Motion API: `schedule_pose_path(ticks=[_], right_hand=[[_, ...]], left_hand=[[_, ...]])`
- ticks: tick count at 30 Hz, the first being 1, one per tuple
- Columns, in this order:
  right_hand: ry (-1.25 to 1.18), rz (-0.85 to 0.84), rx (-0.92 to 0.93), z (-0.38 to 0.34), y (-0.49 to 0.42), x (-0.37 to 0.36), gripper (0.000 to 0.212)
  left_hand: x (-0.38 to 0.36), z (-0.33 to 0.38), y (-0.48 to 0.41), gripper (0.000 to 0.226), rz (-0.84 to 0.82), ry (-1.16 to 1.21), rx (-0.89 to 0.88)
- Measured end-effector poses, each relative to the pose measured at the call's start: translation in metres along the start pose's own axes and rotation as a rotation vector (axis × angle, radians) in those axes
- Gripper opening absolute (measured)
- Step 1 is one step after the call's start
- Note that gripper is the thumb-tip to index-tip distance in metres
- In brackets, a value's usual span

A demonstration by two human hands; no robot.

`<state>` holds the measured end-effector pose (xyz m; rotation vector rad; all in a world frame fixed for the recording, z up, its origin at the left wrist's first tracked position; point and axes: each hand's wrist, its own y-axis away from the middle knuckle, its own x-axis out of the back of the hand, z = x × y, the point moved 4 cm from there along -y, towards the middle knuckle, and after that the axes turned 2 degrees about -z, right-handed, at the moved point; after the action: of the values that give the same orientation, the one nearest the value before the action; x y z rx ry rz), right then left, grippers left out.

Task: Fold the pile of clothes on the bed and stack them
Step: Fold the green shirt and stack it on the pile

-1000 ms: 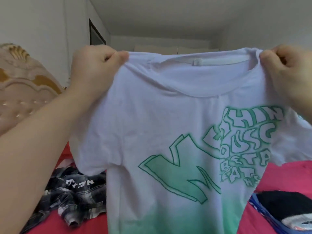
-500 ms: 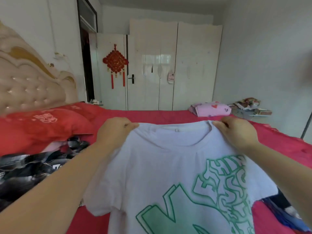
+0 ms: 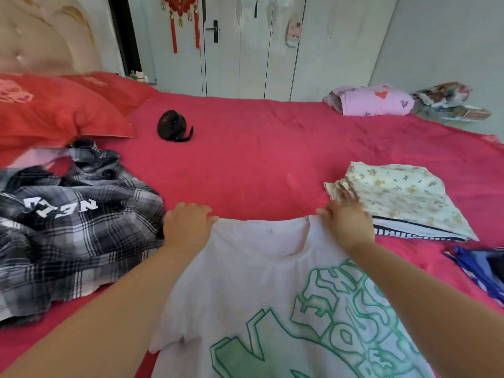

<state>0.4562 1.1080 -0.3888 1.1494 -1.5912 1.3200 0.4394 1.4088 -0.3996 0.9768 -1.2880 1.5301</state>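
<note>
While my left hand (image 3: pixel 188 227) and right hand (image 3: pixel 346 225) each pinch a shoulder of the white T-shirt (image 3: pixel 272 296), fingers curled closed over the cloth at either side of the neckline, the shirt runs lengthwise from my knuckles back toward my body, collar farthest from me and hem out of view below the frame. Both hands sit level across the collar, so neither is nearer the work; the spread between them sets the shirt's width. It lies print-side up on the red bedsheet (image 3: pixel 259 148), thin and limp, with a green graffiti-style graphic over the chest and the near sleeve bunched under my left forearm. I judge the next fold must come sideways across that long axis. The crumpled plaid shirt (image 3: pixel 68 214) touches my left hand, and the folded floral stack (image 3: pixel 403 197) sits just beside my right hand.
</note>
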Motion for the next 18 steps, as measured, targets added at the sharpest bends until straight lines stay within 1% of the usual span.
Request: schedule_pose_path(ticks=[1,3,4,6,8,9,14,16,18], right_hand=[[0.011,-0.023,0.008,-0.004,0.004,-0.015,0.038],[0.002,-0.044,0.094,-0.012,0.017,-0.044,0.037],[0.007,-0.068,0.146,-0.016,0.026,-0.057,0.037],[0.038,-0.18,0.198,-0.019,0.043,-0.085,0.041],[0.057,-0.306,0.172,-0.016,0.054,-0.109,0.046],[0.054,-0.345,0.148,-0.014,0.056,-0.119,0.047],[0.065,-0.364,0.116,-0.008,0.053,-0.143,0.049],[0.071,-0.431,0.108,-0.009,0.053,-0.146,0.05],[0.053,-0.538,0.116,-0.013,0.055,-0.14,0.05]], left_hand=[[-0.014,0.005,0.006,0.038,0.017,-0.027,-0.035],[-0.041,0.022,0.022,0.046,-0.002,0.042,-0.148],[-0.056,0.031,0.033,0.049,-0.056,0.084,-0.206],[-0.087,0.042,0.055,0.055,-0.229,0.11,-0.262],[-0.113,0.043,0.068,0.059,-0.376,0.092,-0.24],[-0.122,0.041,0.07,0.06,-0.399,0.09,-0.223],[-0.142,0.038,0.062,0.063,-0.368,0.097,-0.198],[-0.143,0.038,0.063,0.063,-0.41,0.078,-0.199],[-0.136,0.039,0.066,0.063,-0.503,0.027,-0.181]])
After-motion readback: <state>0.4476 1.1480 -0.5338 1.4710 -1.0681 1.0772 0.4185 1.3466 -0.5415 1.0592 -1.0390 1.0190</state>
